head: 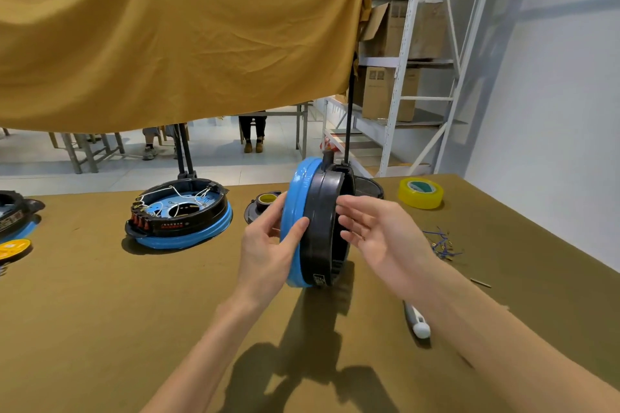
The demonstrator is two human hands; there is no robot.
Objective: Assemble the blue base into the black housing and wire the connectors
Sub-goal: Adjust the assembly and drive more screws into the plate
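Note:
The blue base point(294, 208) sits inside the black housing point(322, 221), and the pair stands on edge above the olive table point(134, 295). My left hand point(265, 251) holds the blue side, thumb lying across the blue rim and fingers behind its face. My right hand point(382, 238) is at the black side, its straight fingers touching the housing's rim. The housing's open inside faces right and is hidden from me. A black stub sticks up at the top of the housing.
A wired blue-and-black unit point(181, 214) lies flat to the left, and another point(13, 214) at the far left beside a yellow disc point(13, 248). Yellow tape point(420, 193), loose blue wires point(441, 243), a white tool point(417, 320) and a small tape roll point(266, 199) lie around.

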